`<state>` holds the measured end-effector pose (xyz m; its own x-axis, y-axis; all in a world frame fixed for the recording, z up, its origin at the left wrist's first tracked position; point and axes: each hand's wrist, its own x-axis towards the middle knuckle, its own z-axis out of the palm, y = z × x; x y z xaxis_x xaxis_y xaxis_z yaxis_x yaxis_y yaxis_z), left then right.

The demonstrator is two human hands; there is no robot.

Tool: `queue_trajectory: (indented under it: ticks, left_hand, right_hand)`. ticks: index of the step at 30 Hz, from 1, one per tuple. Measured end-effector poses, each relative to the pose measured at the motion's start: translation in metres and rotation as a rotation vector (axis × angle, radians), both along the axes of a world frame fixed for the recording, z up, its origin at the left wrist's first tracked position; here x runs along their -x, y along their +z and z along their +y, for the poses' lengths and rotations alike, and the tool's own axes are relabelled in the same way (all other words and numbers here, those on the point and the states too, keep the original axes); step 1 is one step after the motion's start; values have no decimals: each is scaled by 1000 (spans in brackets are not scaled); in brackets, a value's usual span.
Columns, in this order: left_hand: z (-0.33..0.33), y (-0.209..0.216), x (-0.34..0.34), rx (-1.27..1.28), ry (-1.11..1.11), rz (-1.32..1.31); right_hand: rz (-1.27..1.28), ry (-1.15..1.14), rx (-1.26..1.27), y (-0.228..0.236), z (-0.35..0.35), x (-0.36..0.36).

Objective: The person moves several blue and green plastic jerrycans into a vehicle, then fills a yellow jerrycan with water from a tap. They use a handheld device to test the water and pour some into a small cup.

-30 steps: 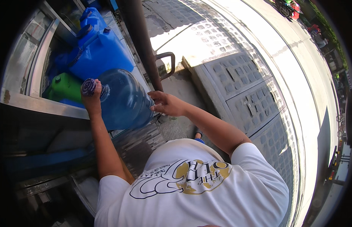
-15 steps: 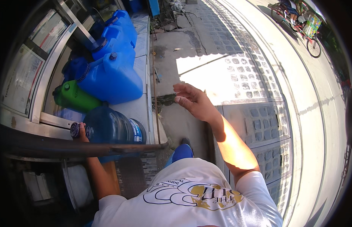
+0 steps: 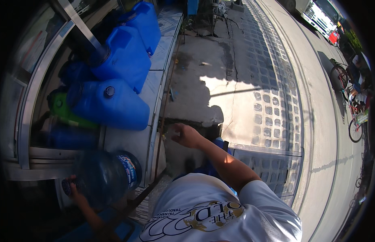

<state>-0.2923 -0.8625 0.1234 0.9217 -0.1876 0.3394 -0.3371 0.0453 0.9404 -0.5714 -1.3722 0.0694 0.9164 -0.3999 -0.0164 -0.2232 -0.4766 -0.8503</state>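
Note:
A large clear-blue round water bottle (image 3: 99,177) lies on its side at the lower left, near the end of the tiled ledge. My left hand (image 3: 73,188) grips it by its dark-capped neck, with the fingers partly hidden. Out in front of my body, my right hand (image 3: 184,136) is empty, its fingers loosely bent and somewhat blurred. A blue jug (image 3: 115,105) with a dark cap lies on the ledge beyond the bottle. Farther along are more blue jugs (image 3: 125,56). Beside the nearest one, a green container (image 3: 63,107) shows at the glass, partly hidden.
A metal-framed glass door (image 3: 30,105) borders the left side. The tiled ledge (image 3: 157,82) drops to a cracked concrete walk (image 3: 191,76). A dark rail (image 3: 145,193) runs close to my left arm. On the road are a bicycle (image 3: 344,88) with people and a white truck (image 3: 320,16).
The view has shifted with my body. The bottle and my left hand have moved lower and nearer, away from the jugs. My right hand has come down and left, its fingers more curled.

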Motion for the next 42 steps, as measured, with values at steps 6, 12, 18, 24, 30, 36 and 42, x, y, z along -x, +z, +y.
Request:
queue_trajectory:
  ticks: [6,12,18,24,30,36,42]
  left_hand:
    - [77,-41,43,-380,395,5]
    - [-21,-82,155,-551,838,645]
    - [-340,-95,153,-1440,-631,1457]
    - [-620,19,23,-874,-411,292]
    - [-783,139,-198,-872,3,-484]
    - [-834,160,-305,-1105,169,-193]
    - [-806,184,-325,-1173,40,-79]
  right_hand:
    - [-9,310,56,-24,-114,-85]
    - [76,255,96,37,-348,-152]
    - [77,-24,44,82,-524,-195]
    - [309,97,-164,42,-530,-210]
    - [331,380,9,55,-529,-271]
    - [46,280,-354,138,-571,-433]
    - [-8,117,-847,204,-559,-581]
